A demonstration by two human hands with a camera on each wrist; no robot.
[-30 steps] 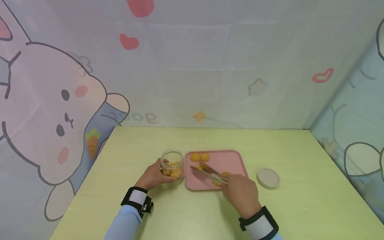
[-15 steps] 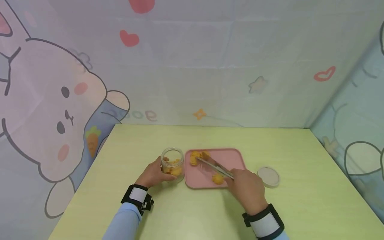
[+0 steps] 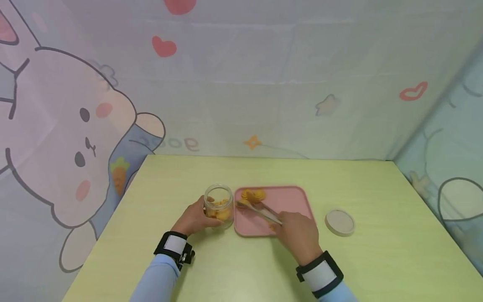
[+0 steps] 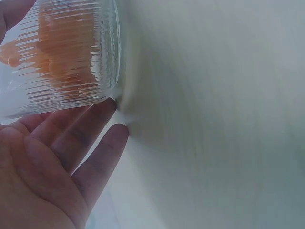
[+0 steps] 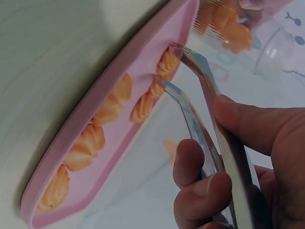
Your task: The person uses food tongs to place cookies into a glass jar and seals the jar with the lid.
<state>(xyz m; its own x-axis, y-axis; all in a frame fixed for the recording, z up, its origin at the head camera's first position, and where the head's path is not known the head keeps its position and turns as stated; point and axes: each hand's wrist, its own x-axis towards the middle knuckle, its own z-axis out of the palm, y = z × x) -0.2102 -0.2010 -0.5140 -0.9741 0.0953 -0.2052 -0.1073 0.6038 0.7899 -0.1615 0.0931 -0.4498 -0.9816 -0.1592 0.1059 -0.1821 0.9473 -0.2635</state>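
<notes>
My left hand (image 3: 194, 219) grips a clear glass jar (image 3: 219, 213) standing left of the pink tray (image 3: 288, 201), thumb and fingers around its side. Piped yellow cookies (image 4: 66, 45) lie inside the ribbed glass in the left wrist view. My right hand (image 3: 301, 235) holds metal tongs (image 5: 232, 157) over the tray. Their two tips stand apart, one on each side of a swirled cookie (image 5: 167, 62) near the tray's left end. Other cookies (image 5: 85, 148) lie along the tray in the right wrist view; in the head view my right hand hides part of the tray.
A round pale lid (image 3: 339, 222) lies to the right of the tray on the light yellow table (image 3: 396, 235). Behind the table hangs a printed backdrop (image 3: 241, 75) with a cartoon rabbit and hearts.
My right hand shifts right with the tongs, then back left, bringing the tips to the cookie at the tray's left end. My left hand stays on the jar.
</notes>
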